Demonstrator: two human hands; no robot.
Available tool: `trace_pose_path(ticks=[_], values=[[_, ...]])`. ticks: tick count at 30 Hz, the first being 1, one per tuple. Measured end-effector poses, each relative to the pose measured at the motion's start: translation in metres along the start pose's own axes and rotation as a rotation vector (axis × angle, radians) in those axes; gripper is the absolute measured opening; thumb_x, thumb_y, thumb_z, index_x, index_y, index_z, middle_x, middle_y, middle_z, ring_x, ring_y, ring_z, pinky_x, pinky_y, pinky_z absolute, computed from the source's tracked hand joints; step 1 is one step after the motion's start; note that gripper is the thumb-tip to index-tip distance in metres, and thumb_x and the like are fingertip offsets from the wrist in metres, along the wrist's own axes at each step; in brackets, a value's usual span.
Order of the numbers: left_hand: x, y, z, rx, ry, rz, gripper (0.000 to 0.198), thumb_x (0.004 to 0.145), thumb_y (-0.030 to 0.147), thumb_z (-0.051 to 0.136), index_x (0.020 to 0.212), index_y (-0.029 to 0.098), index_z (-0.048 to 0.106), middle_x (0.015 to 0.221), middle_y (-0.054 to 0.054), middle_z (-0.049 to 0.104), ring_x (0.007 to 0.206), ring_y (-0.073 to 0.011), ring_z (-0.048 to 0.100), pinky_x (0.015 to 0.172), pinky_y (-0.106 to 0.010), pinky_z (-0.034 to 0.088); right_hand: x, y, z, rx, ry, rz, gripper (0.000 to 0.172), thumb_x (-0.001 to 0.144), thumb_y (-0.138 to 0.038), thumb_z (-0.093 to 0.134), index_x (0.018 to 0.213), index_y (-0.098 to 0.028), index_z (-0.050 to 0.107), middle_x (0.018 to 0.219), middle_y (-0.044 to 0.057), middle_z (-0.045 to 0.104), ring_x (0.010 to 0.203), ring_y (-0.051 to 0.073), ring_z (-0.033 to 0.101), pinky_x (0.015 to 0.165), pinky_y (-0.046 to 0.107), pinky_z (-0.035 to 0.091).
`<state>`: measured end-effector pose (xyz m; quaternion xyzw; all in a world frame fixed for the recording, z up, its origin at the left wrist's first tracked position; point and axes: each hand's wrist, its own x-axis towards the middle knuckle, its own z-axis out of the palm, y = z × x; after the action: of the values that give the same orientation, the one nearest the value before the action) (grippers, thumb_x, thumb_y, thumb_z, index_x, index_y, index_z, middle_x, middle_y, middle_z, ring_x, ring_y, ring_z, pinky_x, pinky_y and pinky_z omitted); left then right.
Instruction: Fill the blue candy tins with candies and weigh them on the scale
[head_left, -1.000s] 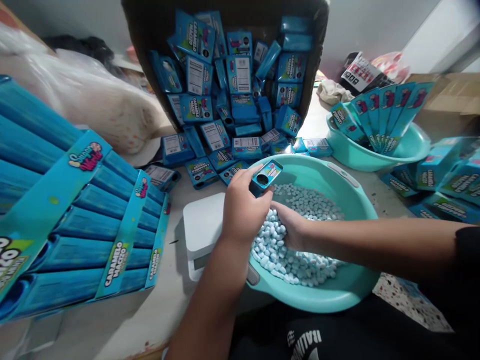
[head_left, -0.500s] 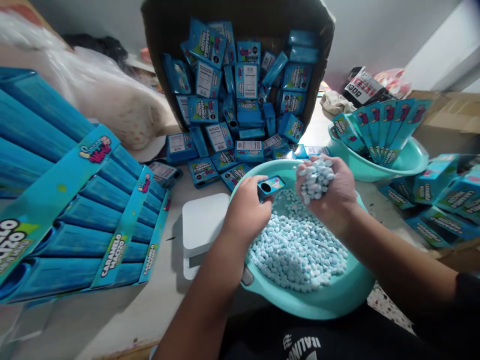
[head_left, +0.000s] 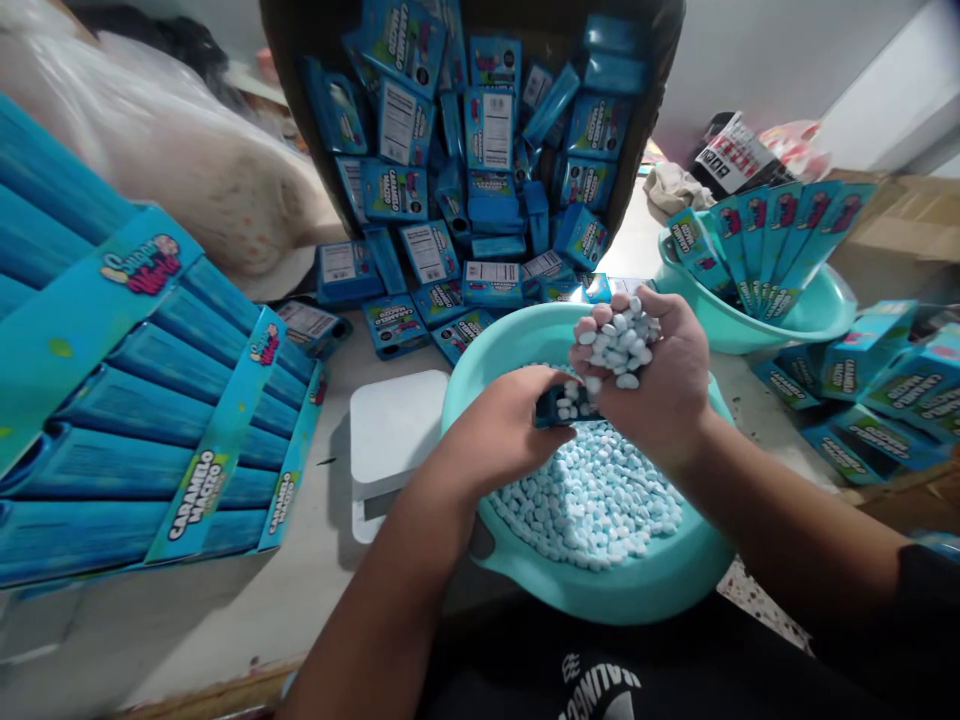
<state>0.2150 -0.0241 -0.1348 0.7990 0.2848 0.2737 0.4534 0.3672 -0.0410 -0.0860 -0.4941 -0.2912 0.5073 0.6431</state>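
Over a turquoise basin (head_left: 600,598), my left hand (head_left: 510,425) grips a small blue candy box (head_left: 553,408). Its end faces up, and several pale candies show in the opening. Cupped against that opening, my right hand (head_left: 667,390) holds a heap of pale blue candies (head_left: 619,343), some at the edge of the palm by the box. Many more loose candies (head_left: 592,510) lie in the basin below both hands.
A white kitchen scale (head_left: 397,425) stands left of the basin. Behind is a large carton (head_left: 660,60) full of blue boxes, some spilling onto the table. Display trays (head_left: 202,500) of boxes stand at left. A second basin (head_left: 817,325) holds folded cardboard pieces; more boxes (head_left: 877,400) lie at right.
My hands have come together: the left has moved right with the box, now turned end up. Candies have passed from my right hand into its opening. The view has shifted slightly.
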Motion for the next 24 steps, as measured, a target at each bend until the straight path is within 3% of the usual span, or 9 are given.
trace_pose_path(ticks=[6,11,15,19,24], values=[[0.001,0.0,0.0,0.012,0.013,-0.015,0.038,0.076,0.013,0.073,0.111,0.026,0.072,0.111,-0.003,0.074,0.104,-0.0269,0.068,0.094,-0.044,0.054,-0.006,-0.001,0.006,0.096,0.017,0.043,0.019,0.085,-0.038,0.045,0.074,-0.023,0.048,0.073,0.0,0.051,0.078,0.013,0.061,0.065,0.025,0.048],[0.002,0.0,0.001,0.043,0.027,-0.025,0.03,0.076,0.015,0.074,0.104,0.024,0.071,0.106,-0.003,0.074,0.098,-0.0267,0.068,0.089,-0.042,0.054,-0.008,-0.001,0.009,-0.044,0.024,0.015,0.024,0.087,-0.042,0.041,0.072,-0.024,0.048,0.072,0.001,0.053,0.083,0.017,0.064,0.074,0.031,0.053],[0.001,0.0,0.001,0.058,0.0,-0.012,0.024,0.077,0.015,0.072,0.1,0.022,0.07,0.101,-0.003,0.073,0.095,-0.0257,0.068,0.083,-0.039,0.053,-0.008,0.0,0.009,0.059,-0.003,0.017,0.026,0.089,-0.04,0.046,0.07,-0.024,0.052,0.065,0.0,0.051,0.072,0.015,0.061,0.074,0.032,0.054],[0.001,0.0,-0.001,0.015,-0.002,-0.009,0.031,0.077,0.015,0.073,0.106,0.024,0.071,0.104,-0.002,0.074,0.097,-0.025,0.068,0.086,-0.038,0.052,-0.005,0.003,0.006,0.165,-0.027,0.008,0.025,0.09,-0.034,0.051,0.069,-0.023,0.057,0.064,-0.002,0.052,0.066,0.013,0.058,0.08,0.032,0.056],[0.002,0.001,-0.004,0.029,-0.035,-0.016,0.025,0.078,0.017,0.072,0.103,0.02,0.071,0.106,-0.003,0.073,0.099,-0.0248,0.067,0.085,-0.038,0.052,0.0,0.009,-0.001,0.082,-0.109,-0.072,0.037,0.09,-0.055,0.056,0.07,-0.025,0.062,0.063,-0.001,0.056,0.066,0.017,0.062,0.084,0.039,0.057]])
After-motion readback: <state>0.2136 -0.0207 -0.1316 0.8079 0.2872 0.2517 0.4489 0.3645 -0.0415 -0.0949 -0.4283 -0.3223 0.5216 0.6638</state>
